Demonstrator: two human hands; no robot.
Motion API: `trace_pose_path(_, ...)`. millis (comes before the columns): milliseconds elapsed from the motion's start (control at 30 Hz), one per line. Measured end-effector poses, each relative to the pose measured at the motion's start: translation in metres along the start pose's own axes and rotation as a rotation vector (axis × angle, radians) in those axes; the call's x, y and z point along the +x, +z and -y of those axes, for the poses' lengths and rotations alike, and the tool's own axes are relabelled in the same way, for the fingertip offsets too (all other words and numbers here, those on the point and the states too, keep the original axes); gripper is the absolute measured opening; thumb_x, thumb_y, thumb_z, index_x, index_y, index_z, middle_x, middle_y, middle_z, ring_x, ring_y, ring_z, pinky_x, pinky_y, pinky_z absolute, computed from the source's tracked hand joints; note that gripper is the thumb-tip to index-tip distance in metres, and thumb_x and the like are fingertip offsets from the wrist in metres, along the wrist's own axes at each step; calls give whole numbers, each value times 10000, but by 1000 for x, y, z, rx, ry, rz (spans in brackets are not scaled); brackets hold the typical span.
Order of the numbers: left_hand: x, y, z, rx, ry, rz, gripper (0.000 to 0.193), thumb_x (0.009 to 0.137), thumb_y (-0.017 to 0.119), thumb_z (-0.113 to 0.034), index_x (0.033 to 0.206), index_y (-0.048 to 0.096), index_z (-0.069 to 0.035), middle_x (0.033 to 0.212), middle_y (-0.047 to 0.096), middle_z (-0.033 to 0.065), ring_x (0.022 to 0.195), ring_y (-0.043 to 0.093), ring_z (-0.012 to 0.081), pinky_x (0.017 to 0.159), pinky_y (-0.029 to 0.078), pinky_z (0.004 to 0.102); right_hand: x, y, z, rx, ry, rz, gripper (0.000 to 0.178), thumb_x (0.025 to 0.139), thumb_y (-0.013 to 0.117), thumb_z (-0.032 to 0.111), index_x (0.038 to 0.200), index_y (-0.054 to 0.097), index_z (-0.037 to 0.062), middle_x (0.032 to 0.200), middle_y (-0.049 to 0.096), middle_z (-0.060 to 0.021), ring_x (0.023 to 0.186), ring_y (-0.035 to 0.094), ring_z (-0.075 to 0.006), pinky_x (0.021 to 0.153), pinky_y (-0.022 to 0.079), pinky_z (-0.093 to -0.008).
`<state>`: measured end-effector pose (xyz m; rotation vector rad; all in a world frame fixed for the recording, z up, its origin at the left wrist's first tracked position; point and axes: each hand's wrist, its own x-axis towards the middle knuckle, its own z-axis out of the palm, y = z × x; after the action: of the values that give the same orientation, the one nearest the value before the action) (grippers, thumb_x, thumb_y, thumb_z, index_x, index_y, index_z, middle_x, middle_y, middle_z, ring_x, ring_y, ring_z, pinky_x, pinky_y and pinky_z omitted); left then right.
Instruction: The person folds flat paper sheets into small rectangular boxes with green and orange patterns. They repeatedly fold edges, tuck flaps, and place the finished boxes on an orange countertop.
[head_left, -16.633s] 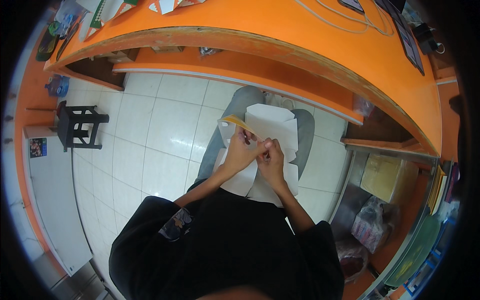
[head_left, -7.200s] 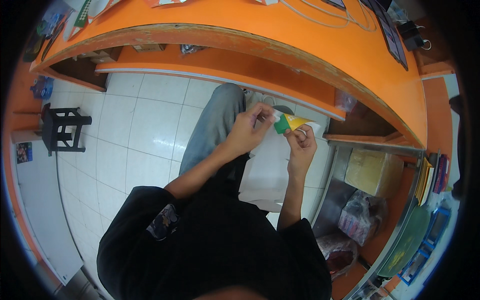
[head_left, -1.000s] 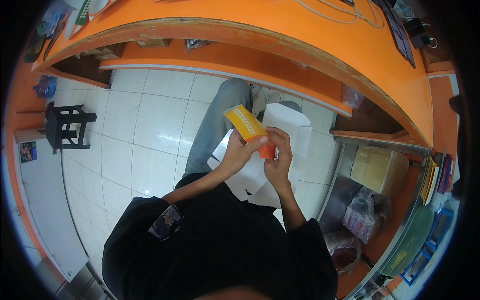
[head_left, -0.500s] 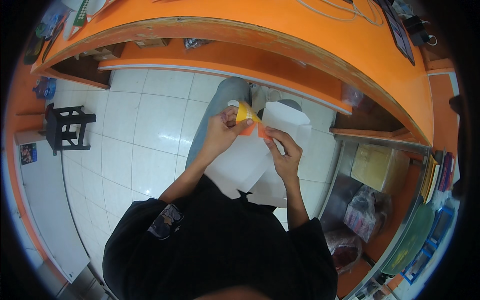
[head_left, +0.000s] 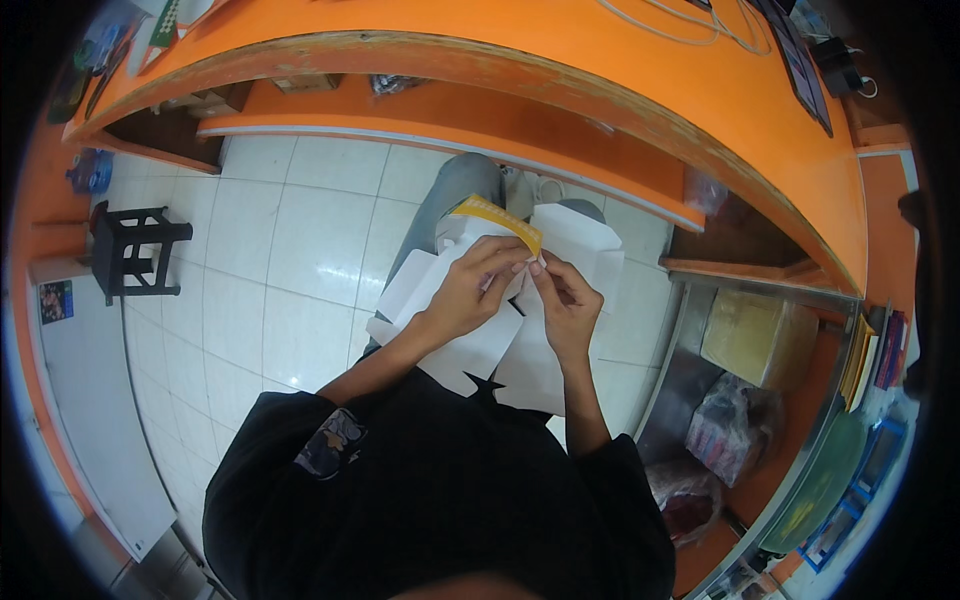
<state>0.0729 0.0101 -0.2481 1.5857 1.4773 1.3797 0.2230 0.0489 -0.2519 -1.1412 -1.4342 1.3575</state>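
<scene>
A white carton blank [head_left: 470, 345] with cut flaps lies across my lap, partly folded. Along its far side a yellow printed strip [head_left: 497, 217] is turned up and curves toward my right hand. My left hand [head_left: 470, 288] reaches over the card, its fingers bent and closed at the strip's right end. My right hand [head_left: 568, 303] pinches the same corner between thumb and fingers. The fingertips of both hands meet there, so the exact fold beneath them is hidden. White flaps [head_left: 575, 228] stand out beyond my right hand, over my leg.
An orange counter [head_left: 400, 55] with an open shelf below curves across the far side. To the left stands a black stool [head_left: 140, 250] on white floor tiles. A metal-edged shelf unit at right holds a wrapped yellowish box [head_left: 758, 338] and plastic-wrapped bundles [head_left: 733, 425].
My left hand has moved right and nearer, beside my right hand. The orange face between my hands is out of sight, and more white card shows at left. My right hand has barely moved.
</scene>
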Motion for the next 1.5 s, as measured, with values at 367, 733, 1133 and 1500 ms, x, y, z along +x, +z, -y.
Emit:
trace_pose_path(367, -3, -3, 18, -703, -462, 59, 156, 830, 698, -17, 971, 648, 28, 991, 617, 41, 927, 628, 128, 854, 495, 252, 2, 0, 8, 84, 54, 22, 128, 856, 692, 50, 932, 673, -51, 1054, 676, -169, 898, 647, -148, 822, 515, -264)
trace_pose_path(733, -1, -6, 11, -789, -551, 68, 219, 836, 699, -43, 1042, 656, 18, 969, 677, 51, 922, 621, 116, 879, 483, 265, 1, 4, 13, -173, -106, -23, 134, 822, 728, 74, 911, 704, -23, 952, 708, -133, 910, 669, -169, 802, 509, -274)
trace_pose_path(1133, 1, -11, 12, -752, -438, 93, 217, 845, 694, -35, 1042, 611, 1, 1000, 653, 68, 930, 621, 104, 833, 502, 240, 6, -14, 16, -17, 0, 174, 112, 839, 705, 47, 895, 636, -22, 868, 667, -49, 791, 620, -101, 717, 497, -240)
trace_pose_path(1500, -5, -3, -6, -599, -318, 238, 415, 972, 484, -67, 1370, 412, 27, 1274, 518, 110, 1107, 533, 164, 924, 457, 326, 25, -8, -3, -86, -108, 120, 521, 791, 764, 76, 1166, 402, 79, 897, 597, -39, 805, 580, -91, 641, 448, -207)
